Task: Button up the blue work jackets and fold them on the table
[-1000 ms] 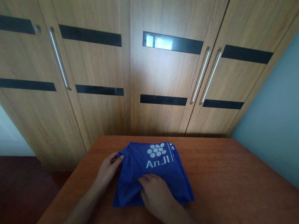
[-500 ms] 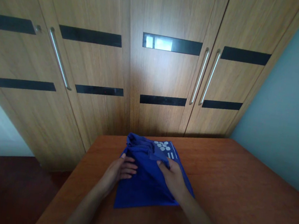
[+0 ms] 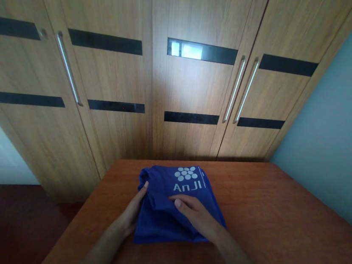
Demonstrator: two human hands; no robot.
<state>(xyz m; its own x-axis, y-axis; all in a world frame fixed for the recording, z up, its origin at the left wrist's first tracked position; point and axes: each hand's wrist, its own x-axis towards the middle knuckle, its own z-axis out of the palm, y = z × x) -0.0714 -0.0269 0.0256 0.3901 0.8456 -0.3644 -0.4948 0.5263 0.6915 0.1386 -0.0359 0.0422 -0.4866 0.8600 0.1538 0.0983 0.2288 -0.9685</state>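
Note:
A blue cloth bag (image 3: 181, 214) with white circles and lettering lies in front of me, its upper left part bunched in folds. My left hand (image 3: 135, 206) grips the bag's left edge, thumb on top and the other fingers hidden behind or under the cloth. Over the middle of the bag, just below the lettering, my right hand (image 3: 196, 213) has thumb and forefinger close together on a fold of the fabric. Its remaining fingers are mostly out of sight.
The bag rests on a reddish-brown wooden table (image 3: 279, 230). Behind stands a wooden wardrobe (image 3: 194, 87) with metal handles and dark strips. A pale wall (image 3: 337, 147) borders the right side, and dark floor (image 3: 8, 218) shows at left.
The bunched flap has been laid down, and more of the white print now shows. My left hand's spread fingers have gone out of view at the bag's edge; my right hand has shifted slightly left and down.

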